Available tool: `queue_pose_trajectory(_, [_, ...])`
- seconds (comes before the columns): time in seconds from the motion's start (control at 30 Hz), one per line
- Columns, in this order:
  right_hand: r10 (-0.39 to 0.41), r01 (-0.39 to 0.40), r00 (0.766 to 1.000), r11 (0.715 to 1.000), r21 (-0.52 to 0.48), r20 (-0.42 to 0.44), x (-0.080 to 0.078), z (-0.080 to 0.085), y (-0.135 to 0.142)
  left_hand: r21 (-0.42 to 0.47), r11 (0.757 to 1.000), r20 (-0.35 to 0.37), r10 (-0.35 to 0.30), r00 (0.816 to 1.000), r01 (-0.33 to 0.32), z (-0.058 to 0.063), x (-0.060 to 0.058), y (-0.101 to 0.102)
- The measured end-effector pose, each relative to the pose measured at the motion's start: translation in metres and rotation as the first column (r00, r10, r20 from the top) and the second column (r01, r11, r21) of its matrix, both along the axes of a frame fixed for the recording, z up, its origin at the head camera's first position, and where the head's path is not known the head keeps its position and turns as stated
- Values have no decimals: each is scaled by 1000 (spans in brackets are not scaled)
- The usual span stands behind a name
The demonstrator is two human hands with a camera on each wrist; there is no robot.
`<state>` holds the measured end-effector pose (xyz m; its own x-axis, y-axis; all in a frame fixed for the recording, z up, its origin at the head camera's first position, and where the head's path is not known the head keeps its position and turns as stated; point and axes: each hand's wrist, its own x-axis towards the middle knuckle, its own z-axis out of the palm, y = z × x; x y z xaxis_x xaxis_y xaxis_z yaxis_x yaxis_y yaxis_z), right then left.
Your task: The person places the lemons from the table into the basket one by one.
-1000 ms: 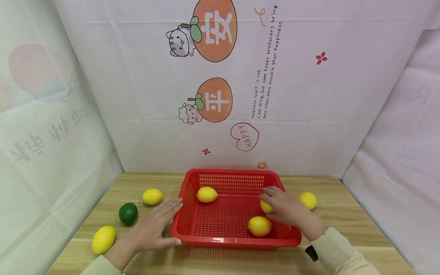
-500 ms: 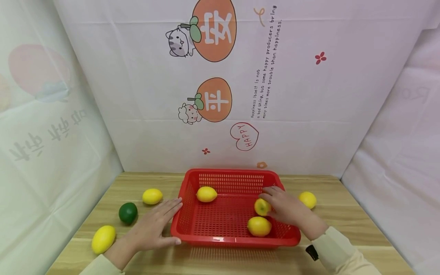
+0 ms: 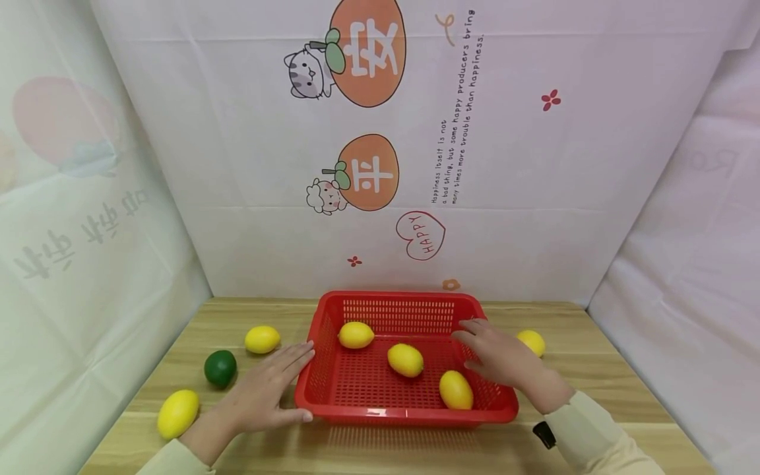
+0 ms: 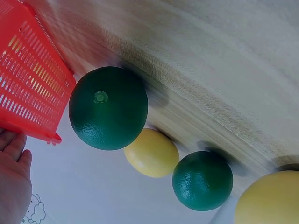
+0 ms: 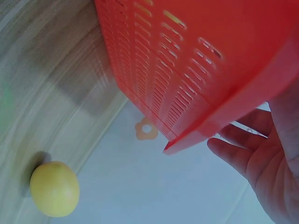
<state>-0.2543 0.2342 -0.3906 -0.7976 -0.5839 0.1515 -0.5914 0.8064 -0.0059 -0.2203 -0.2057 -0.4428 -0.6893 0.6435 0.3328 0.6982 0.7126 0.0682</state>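
Note:
A red plastic basket (image 3: 380, 414) stands on the table with three lemons inside: one at the back left (image 3: 356, 336), one near the middle (image 3: 406, 360) and one at the front right (image 3: 456, 390). My left hand (image 3: 261, 396) rests with extended fingers against the basket's left rim, thumb apart near the front corner. Over the right side of the basket, my right hand (image 3: 495, 356) reaches in with loosely bent fingers and no fruit in them. The right wrist view shows its fingers (image 5: 236, 151) at the basket's rim.
Left of the basket lie a lemon (image 3: 262, 340), a dark green fruit (image 3: 220, 368) and a nearer lemon (image 3: 178, 413). Another green fruit (image 4: 108, 108) shows close to the basket in the left wrist view. A lemon (image 3: 530, 342) sits behind my right hand. White printed cloth (image 3: 510, 251) encloses the table.
My right hand has let go of a lemon, which has rolled left to the middle of the basket. The front-right lemon has turned. My left hand has stayed put.

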Motion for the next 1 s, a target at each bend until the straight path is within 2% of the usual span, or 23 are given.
queue_pose_trajectory(0.37, [4, -4, 999, 1000, -14, -46, 1, 4, 6, -3, 1000, 9, 4, 1000, -4, 1, 0, 0])
queue_pose_trajectory(0.67, [61, -70, 989, 996, -59, -138, 1, 9, 15, 5, 1000, 2, 3, 1000, -3, 0, 1, 0])
queue_pose_trajectory(0.9, [48, -61, 987, 995, -84, -153, 2, 15, 19, 3, 1000, 0, 2, 1000, -2, 0, 1, 0])
queue_pose_trajectory(1.0, [67, -86, 978, 992, -94, -195, -1, 17, 23, 7, 1000, -8, -5, 1000, 5, 0, 1, 0])
